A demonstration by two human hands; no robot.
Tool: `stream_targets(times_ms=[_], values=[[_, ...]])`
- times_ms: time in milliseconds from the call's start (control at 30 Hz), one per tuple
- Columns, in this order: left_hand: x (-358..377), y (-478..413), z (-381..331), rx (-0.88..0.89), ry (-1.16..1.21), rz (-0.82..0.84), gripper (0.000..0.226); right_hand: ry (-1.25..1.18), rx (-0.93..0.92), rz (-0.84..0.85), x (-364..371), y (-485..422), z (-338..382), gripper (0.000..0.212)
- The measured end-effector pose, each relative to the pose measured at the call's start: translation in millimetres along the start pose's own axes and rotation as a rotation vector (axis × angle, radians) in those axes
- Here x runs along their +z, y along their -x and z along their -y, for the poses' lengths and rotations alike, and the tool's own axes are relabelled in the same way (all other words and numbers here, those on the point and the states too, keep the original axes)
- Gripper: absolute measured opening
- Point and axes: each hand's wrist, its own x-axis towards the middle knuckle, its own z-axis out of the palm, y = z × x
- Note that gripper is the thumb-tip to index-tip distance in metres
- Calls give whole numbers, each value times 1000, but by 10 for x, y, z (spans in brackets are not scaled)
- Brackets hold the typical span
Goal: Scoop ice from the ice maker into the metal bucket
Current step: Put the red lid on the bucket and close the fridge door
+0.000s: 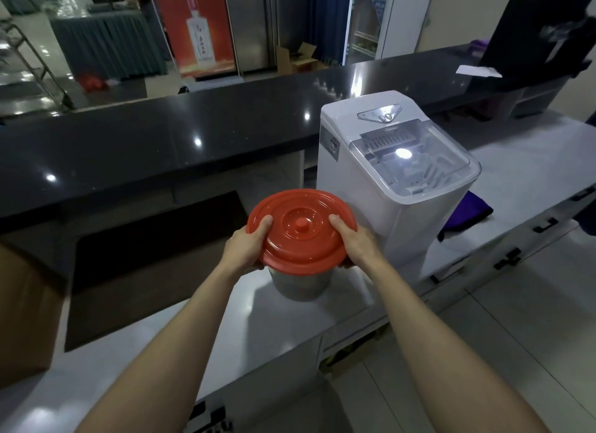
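Observation:
A metal bucket stands on the steel counter, capped by a round red plastic lid. My left hand grips the lid's left rim, thumb on top and fingers underneath. On the opposite rim, my right hand holds the same way. Just to the right of the bucket stands the white ice maker, its clear lid down. No scoop shows in view.
A purple cloth lies to the right of the ice maker. A raised black bar top runs behind the counter. A cardboard box sits at the left. Drawers with black handles line the counter front.

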Motion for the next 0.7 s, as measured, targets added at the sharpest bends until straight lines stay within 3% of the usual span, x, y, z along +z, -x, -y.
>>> stream_targets(times_ms=[67,300,533,700], values=[[15,-3,-5,2,-12,-47,48,37,3,30,-1,-57,-15,66],[17,80,15,-10,5,-85,53,67,-9,93,-57,-107,-50,67],[50,366,124,43,-141,-54,76,106,-41,117,-148,124,-243,74],[166,684,163,81,-186,-66,78,92,-71,96,-265,317,-469,68]])
